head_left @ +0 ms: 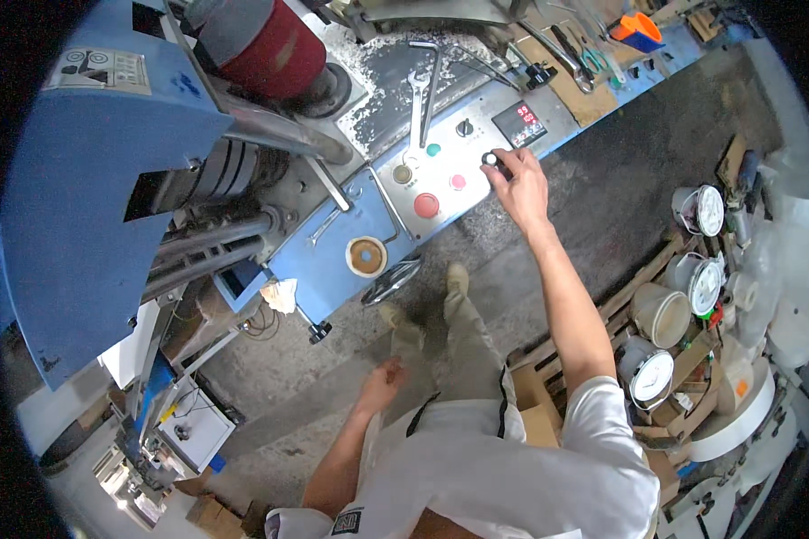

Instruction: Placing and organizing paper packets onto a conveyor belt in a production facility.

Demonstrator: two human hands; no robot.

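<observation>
My right hand (521, 184) reaches out to the sloped control panel (449, 189), thumb and fingers closed round a small black rotary knob (489, 159) with a pale top. Left of the knob on the panel are a pink-red button (458, 181), a larger red mushroom button (427, 206), a green button (433, 150) and a black selector switch (465, 128). A digital display (519, 125) with lit red digits sits just beyond my fingers. Low in front of my body hangs my left hand (382, 384), its fingers loosely bent and apart, with nothing seen in it.
A spanner (418, 94) and a hex key (432, 90) lie behind the buttons. A cup of brown liquid (366, 257) stands on the blue ledge, near a handwheel (392, 280). Blue machinery (108, 180) rises at left. Several buckets (661, 314) line the right side.
</observation>
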